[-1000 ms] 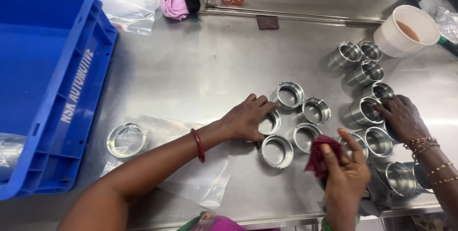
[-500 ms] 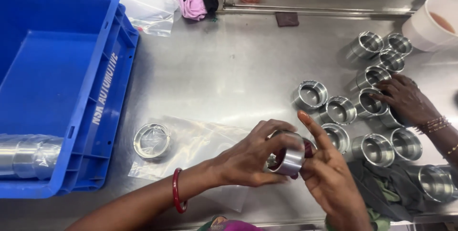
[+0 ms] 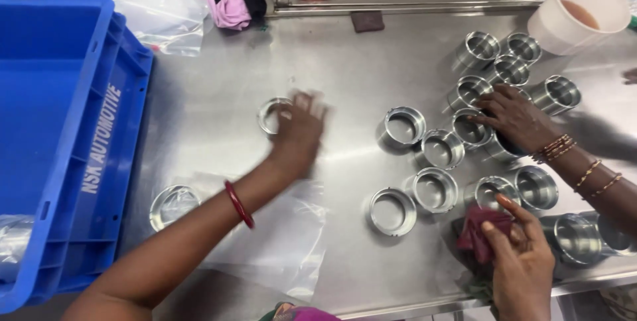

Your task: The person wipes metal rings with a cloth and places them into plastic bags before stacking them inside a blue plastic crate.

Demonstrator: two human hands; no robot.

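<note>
Now left hand (image 3: 296,128) on far ring (image 3: 271,115)

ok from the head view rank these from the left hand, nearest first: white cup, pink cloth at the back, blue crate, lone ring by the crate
From the left hand:
1. Pink cloth, behind it.
2. Lone ring, near-left; close to the cloth's distance.
3. Blue crate, far left.
4. White cup, back right.

The left arm stretches out from the near left edge toward the middle of the scene, forearm bare, a red bangle on the wrist. The left hand (image 3: 297,130) lies palm down with fingers spread forward, blurred, so its grip cannot be made out. The right hand (image 3: 521,255) is drawn in at the near right, back of the hand up, fingers curled and pinched together, thumb and forefinger pointing to the far left
</note>
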